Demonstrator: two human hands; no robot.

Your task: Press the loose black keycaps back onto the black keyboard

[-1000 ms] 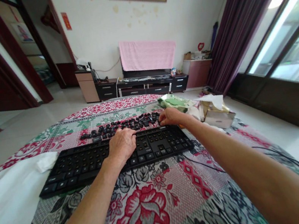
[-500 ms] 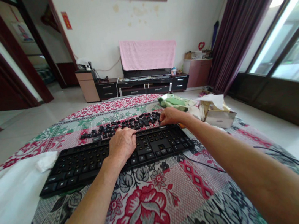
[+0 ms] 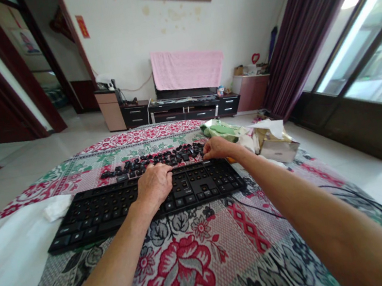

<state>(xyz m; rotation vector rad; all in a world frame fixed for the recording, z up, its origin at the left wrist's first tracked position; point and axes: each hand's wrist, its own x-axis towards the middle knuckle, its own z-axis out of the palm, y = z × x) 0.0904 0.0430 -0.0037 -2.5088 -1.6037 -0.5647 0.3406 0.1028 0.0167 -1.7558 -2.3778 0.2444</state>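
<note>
A black keyboard lies across a table covered with a floral cloth. Behind its far edge is a row of several loose black keycaps. My left hand rests on the keyboard's upper middle rows with its fingers curled down, so the fingertips are hidden. My right hand reaches to the right end of the keycap row, just past the keyboard's far right corner. Its fingers are drawn together in a pinch, and I cannot see what is between them.
A white sheet with a crumpled tissue on it lies left of the keyboard. A green bag and an open cardboard box sit beyond my right hand. A black cable trails off to the right.
The view has shifted very slightly. Both hands stay in the same places on the keyboard and at the keycaps.
</note>
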